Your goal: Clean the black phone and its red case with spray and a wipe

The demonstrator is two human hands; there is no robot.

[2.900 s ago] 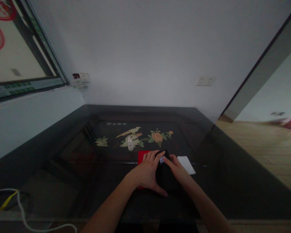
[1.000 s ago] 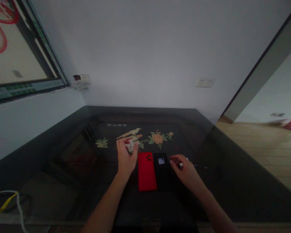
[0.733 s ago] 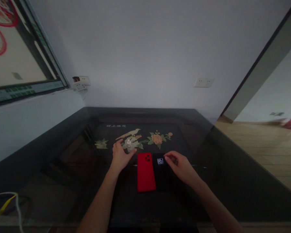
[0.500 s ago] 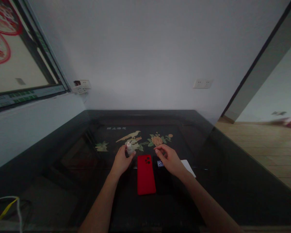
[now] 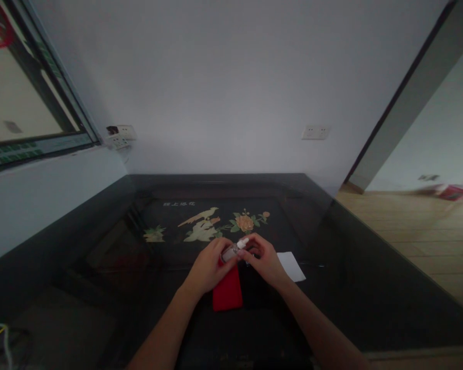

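Note:
A small clear bottle (image 5: 229,253) is tilted to the right above the red phone (image 5: 227,293), with my left hand (image 5: 210,263) wrapped round its body. At the bottle's upper end, my right hand (image 5: 263,258) pinches the white cap (image 5: 242,243) between thumb and fingers. The phone lies back up, its top part covered by my left hand and the bottle. Beneath my right hand there is a second, dark phone that I can hardly make out against the black tabletop. A white sheet (image 5: 291,266) lies just right of my right wrist.
The glossy black table (image 5: 351,288) carries a bird-and-flower picture (image 5: 200,228). A wall (image 5: 216,92) rises behind it, with sockets (image 5: 315,132) and a window (image 5: 27,77) at the left. White and yellow cables (image 5: 7,339) lie at the lower left.
My left hand has carried the bottle to the right, over the red phone. My right hand has come to its cap and closed on it. The view has shifted slightly.

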